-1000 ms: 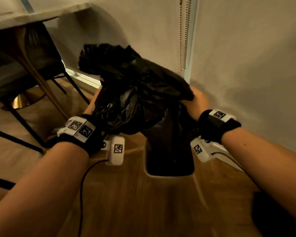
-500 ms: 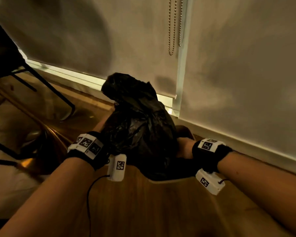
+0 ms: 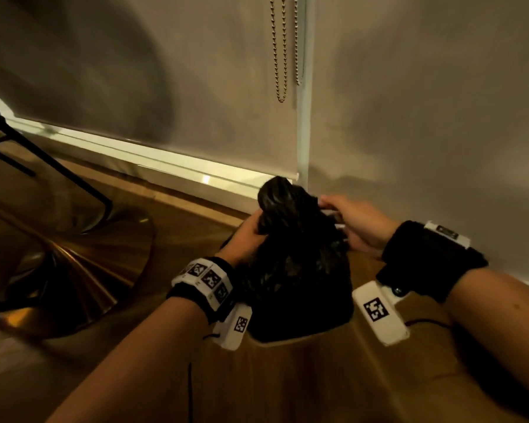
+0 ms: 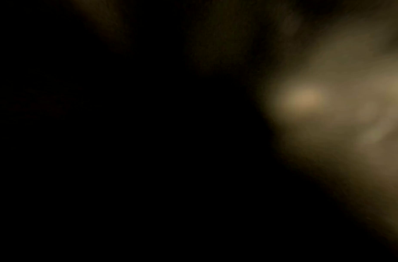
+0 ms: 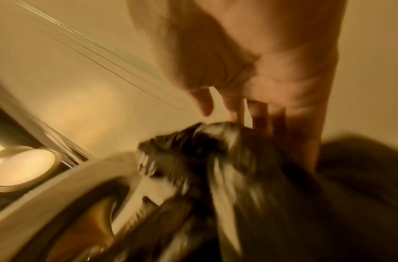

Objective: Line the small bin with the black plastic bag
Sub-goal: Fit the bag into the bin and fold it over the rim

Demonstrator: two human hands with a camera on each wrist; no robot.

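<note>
The crumpled black plastic bag (image 3: 297,257) stands bunched up in the mouth of the small wood-coloured bin (image 3: 287,377), hiding the opening. My left hand (image 3: 246,236) grips the bag's left side, its fingers hidden behind the plastic. My right hand (image 3: 348,221) reaches over the bag's upper right with fingers stretched out. In the right wrist view those fingers (image 5: 258,113) point straight down onto the top of the bag (image 5: 216,159), thumb apart, beside the bin's pale rim (image 5: 59,191). The left wrist view is dark and blurred.
The bin stands on a wooden floor close to a pale wall (image 3: 425,117). A bead chain (image 3: 278,56) hangs above it. Black chair legs (image 3: 58,172) and a brass pedestal base (image 3: 89,270) are at the left.
The bag has come down from above the bin into its mouth. Both hands lowered with it, and my right hand shifted from the bag's side to its top.
</note>
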